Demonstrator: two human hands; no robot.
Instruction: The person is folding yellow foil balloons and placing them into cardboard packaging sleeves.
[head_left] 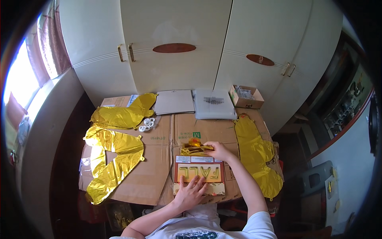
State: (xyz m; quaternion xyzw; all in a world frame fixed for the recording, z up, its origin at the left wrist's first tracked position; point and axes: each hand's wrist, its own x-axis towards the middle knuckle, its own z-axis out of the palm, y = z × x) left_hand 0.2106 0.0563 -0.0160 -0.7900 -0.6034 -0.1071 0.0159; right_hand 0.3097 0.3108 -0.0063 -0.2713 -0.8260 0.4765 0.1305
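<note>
My left hand (191, 194) lies with its fingers spread on a printed card (219, 189), which pictures gold letter-shaped balloons on an orange and cream ground. Just beyond the card's far edge, my right hand (220, 151) pinches the right end of a folded gold foil balloon (191, 151). That balloon is creased into a narrow, shiny bundle, and an orange glint shows on top of it. The fingertips of the right hand are partly hidden. Flat, unfilled gold foil balloons lie on both sides: a curved one (115, 169) at left, another (123, 115) behind it, and a long one (254, 153) at right.
Flattened cardboard (159, 159) covers the table. White ribbon rolls (147, 124) sit near the back-left balloon. Along the back stand grey-white cards (174, 102), a stack of clear plastic bags (215, 105) and a small open box (247, 99). Cream cabinets (175, 67) rise behind the table.
</note>
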